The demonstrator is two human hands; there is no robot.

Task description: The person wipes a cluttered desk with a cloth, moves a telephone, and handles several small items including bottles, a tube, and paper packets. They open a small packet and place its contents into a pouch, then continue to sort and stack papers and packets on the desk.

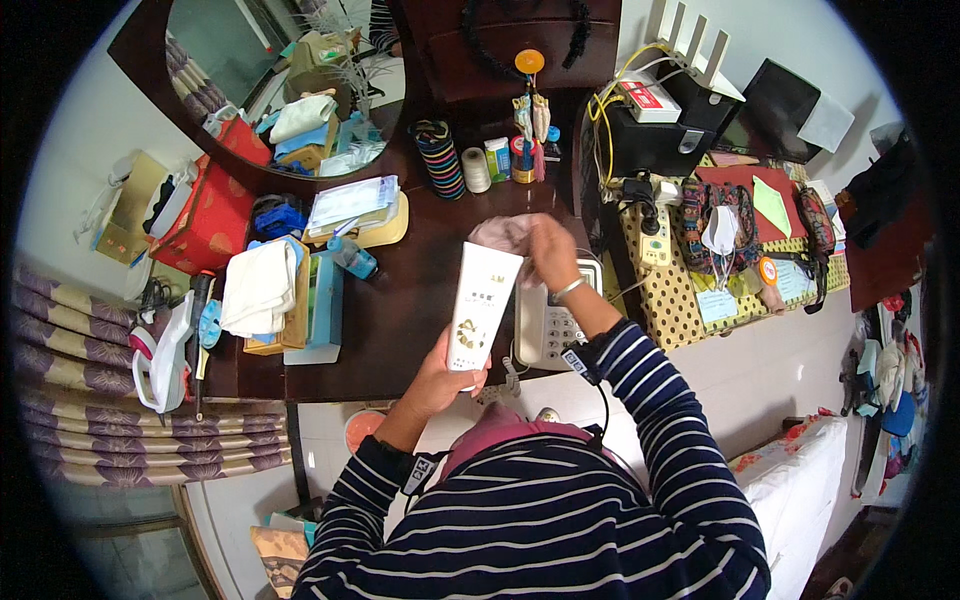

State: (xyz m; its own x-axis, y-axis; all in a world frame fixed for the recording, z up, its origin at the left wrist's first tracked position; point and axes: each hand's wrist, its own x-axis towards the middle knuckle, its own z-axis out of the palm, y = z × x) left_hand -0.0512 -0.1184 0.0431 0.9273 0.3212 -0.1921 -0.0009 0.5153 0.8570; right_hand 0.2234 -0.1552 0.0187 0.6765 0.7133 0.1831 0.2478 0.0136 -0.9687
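Observation:
My left hand [442,375] grips the lower end of a white squeeze tube [484,307] with gold decoration and printed writing. The tube leans slightly, its wide flat end pointing away from me. Just beyond that end, my right hand [553,251] holds a crumpled greyish-pink cloth [501,232]. Part of the cloth is hidden behind the tube and my fingers. Below my right wrist, a white corded telephone [531,330] sits on the dark wooden dressing table [405,315].
At the left stand a blue box [324,300], folded white cloths [259,289] and a blue bottle [352,257]. A striped cylinder [437,159], a thread cone [475,169] and an oval mirror [285,90] are at the back. A power strip [654,244] lies right on a polka-dot cover [667,315].

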